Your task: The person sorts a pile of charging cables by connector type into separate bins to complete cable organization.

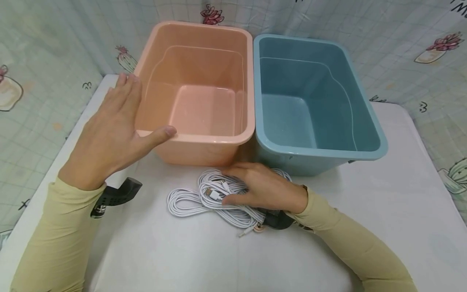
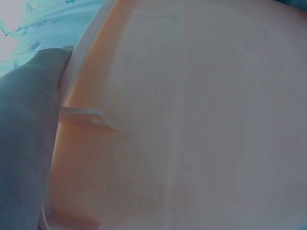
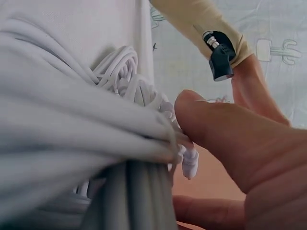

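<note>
Flat along the left side of the pink bin (image 1: 204, 140), my left hand (image 1: 109, 129) rests on the rim with fingers straight and the thumb over the front edge. In the left wrist view, the bin's inner wall (image 2: 192, 120) fills most of the picture. My right hand (image 1: 266, 186) lies over a pile of coiled white cables (image 1: 193, 202) in front of the bins, its thumb and fingers spread apart about part of the pile. Coiled strands (image 3: 81, 115) come close to the right wrist camera, beside the thumb (image 3: 211, 124). A USB plug (image 1: 213, 194) shows among the coils.
A blue bin (image 1: 324, 154) stands right of the pink one, their rims side by side. Both stand on a white-covered table (image 1: 175, 259). Patterned cloth (image 1: 310, 18) hangs behind and along the sides. Each wrist wears a black camera mount (image 1: 120, 194).
</note>
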Action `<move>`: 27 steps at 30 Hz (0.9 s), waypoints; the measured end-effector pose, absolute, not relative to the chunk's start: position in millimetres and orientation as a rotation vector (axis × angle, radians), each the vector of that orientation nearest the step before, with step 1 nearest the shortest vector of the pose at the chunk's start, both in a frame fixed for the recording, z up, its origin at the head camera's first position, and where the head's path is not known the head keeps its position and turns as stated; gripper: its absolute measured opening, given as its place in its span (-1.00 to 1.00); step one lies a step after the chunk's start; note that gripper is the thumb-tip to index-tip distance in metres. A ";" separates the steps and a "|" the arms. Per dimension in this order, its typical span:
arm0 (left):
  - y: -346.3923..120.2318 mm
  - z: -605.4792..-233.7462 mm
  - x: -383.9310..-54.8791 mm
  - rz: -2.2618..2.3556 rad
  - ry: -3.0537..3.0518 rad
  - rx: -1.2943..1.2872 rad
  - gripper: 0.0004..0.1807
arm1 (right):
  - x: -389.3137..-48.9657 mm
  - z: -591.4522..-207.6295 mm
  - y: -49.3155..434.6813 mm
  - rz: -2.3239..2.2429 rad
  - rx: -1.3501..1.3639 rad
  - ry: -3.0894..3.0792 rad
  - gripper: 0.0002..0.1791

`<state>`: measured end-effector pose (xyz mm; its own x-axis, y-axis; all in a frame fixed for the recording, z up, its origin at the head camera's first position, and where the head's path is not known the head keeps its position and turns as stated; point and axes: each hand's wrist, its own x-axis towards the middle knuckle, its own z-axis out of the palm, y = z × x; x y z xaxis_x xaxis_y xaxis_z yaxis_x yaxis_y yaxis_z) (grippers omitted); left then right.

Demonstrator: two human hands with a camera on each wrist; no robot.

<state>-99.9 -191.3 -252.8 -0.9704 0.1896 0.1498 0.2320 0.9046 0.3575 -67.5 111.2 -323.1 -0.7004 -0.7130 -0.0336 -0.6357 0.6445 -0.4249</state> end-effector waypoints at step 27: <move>-190.8 -251.4 -98.8 -0.550 -2.971 -0.343 0.14 | -33.1 -313.4 105.6 -0.267 -1.393 2.890 -0.36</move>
<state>-98.8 -190.8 -251.4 -0.9695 0.2018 0.1393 0.2383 0.9092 0.3414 -33.1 105.6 -313.4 -0.6230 -0.7693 0.1413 -0.7822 0.6123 -0.1151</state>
